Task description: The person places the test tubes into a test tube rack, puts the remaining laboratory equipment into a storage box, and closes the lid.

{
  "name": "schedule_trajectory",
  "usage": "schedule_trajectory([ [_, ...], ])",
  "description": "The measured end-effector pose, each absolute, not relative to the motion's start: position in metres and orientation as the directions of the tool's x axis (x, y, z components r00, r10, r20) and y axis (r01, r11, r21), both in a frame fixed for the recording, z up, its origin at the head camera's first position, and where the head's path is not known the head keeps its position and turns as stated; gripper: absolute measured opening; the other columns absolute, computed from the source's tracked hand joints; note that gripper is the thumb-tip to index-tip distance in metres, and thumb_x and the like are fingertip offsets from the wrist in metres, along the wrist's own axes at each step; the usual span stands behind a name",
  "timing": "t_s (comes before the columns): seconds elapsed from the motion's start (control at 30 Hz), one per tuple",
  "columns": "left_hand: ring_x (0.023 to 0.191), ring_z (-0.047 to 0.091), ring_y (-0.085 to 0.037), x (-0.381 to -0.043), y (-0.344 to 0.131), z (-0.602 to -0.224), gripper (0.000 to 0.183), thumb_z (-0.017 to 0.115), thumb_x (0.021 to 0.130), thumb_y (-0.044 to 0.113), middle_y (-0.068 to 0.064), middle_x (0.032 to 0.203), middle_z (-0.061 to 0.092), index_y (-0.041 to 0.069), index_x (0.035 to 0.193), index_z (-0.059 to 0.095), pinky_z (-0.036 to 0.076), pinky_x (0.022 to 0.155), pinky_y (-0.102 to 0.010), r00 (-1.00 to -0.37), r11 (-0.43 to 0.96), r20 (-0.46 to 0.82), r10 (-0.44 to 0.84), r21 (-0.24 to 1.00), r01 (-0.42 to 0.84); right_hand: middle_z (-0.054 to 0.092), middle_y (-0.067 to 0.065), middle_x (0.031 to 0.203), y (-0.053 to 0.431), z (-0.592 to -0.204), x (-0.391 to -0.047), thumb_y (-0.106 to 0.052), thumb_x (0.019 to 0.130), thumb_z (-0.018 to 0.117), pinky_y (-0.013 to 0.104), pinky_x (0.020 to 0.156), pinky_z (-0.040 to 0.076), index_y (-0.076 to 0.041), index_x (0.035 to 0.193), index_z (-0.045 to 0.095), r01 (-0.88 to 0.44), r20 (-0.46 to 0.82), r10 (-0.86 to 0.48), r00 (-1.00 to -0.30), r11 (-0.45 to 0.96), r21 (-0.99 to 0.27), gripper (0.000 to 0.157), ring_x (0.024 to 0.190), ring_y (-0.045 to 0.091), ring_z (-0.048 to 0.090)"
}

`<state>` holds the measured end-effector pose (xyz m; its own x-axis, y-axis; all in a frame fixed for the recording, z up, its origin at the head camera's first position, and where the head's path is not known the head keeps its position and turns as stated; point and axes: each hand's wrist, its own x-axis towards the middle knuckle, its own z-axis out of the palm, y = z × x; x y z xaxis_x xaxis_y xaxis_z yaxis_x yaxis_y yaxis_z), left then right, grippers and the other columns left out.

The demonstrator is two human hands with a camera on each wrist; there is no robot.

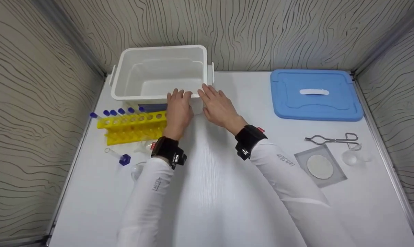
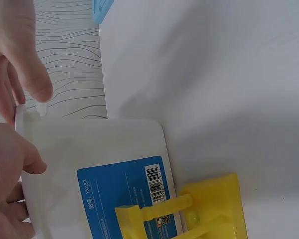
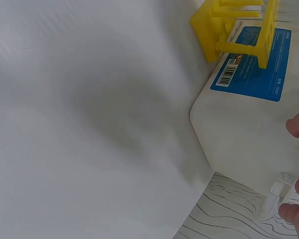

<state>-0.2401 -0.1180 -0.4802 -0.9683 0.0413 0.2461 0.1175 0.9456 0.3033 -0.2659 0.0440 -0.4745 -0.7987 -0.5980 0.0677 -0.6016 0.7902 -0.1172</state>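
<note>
A white plastic storage bin (image 1: 131,96) stands at the back left, with a blue label (image 2: 112,199) on its front wall. My left hand (image 1: 179,111) is at the front rim, its fingers over the edge and its thumb on the outer side, as the left wrist view shows. Close beside it, my right hand (image 1: 220,106) reaches to the bin's front right corner. Its fingers lie nearly straight across the rim, near the side handle (image 3: 274,199). A yellow test tube rack (image 1: 135,127) with several blue-capped tubes stands before the bin, partly behind my left hand.
A blue lid (image 1: 317,109) with a white handle lies at the back right. Nearer are metal tongs (image 1: 330,140), a grey square with a white disc (image 1: 319,167) and a clear glass vessel (image 1: 352,157). A blue-based glass tube (image 1: 124,159) lies at left. Patterned walls surround the table.
</note>
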Motion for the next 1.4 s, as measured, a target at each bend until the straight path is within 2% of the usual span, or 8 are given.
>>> schedule_trajectory([
  [0.47, 0.147, 0.036, -0.037, -0.235, -0.118, -0.473, 0.046, 0.050, 0.101, 0.012, -0.021, 0.148, 0.049, 0.002, 0.146, 0.045, 0.024, 0.125, -0.050, -0.984, 0.951, 0.130, 0.123, 0.269, 0.155, 0.036, 0.018, 0.159, 0.059, -0.472, -0.263, -0.019, 0.100, 0.048, 0.052, 0.119, 0.035, -0.002, 0.150, 0.040, -0.601, 0.128, -0.588, -0.799, 0.791, -0.117, 0.053, 0.148, 0.034, 0.036],
  [0.67, 0.147, 0.035, -0.037, -0.235, -0.111, -0.477, 0.048, 0.048, 0.102, 0.013, -0.021, 0.149, 0.048, -0.001, 0.147, 0.042, 0.025, 0.125, -0.049, -0.976, 0.950, 0.161, 0.143, 0.253, 0.181, 0.043, 0.019, 0.155, 0.066, -0.476, -0.262, -0.022, 0.102, 0.045, 0.051, 0.116, 0.040, 0.000, 0.145, 0.047, -0.590, 0.200, -0.564, -0.802, 0.801, -0.107, 0.048, 0.143, 0.033, 0.043],
  [0.9, 0.146, 0.038, -0.037, -0.236, -0.105, -0.481, 0.050, 0.052, 0.099, 0.012, -0.021, 0.148, 0.049, -0.002, 0.146, 0.043, 0.027, 0.124, -0.050, -0.966, 0.945, 0.193, 0.172, 0.245, 0.218, 0.048, 0.018, 0.151, 0.069, -0.480, -0.262, -0.023, 0.102, 0.048, 0.050, 0.113, 0.044, -0.001, 0.140, 0.052, -0.560, 0.250, -0.524, -0.814, 0.822, -0.104, 0.044, 0.140, 0.032, 0.048],
  [1.4, 0.147, 0.037, -0.035, -0.238, -0.085, -0.481, 0.051, 0.052, 0.099, 0.014, -0.019, 0.151, 0.047, -0.001, 0.147, 0.043, 0.026, 0.125, -0.048, -0.959, 0.926, 0.183, 0.215, 0.274, 0.260, 0.056, 0.020, 0.143, 0.091, -0.482, -0.260, -0.021, 0.101, 0.053, 0.048, 0.106, 0.050, 0.001, 0.131, 0.060, -0.551, 0.360, -0.486, -0.796, 0.828, -0.102, 0.038, 0.132, 0.034, 0.056],
])
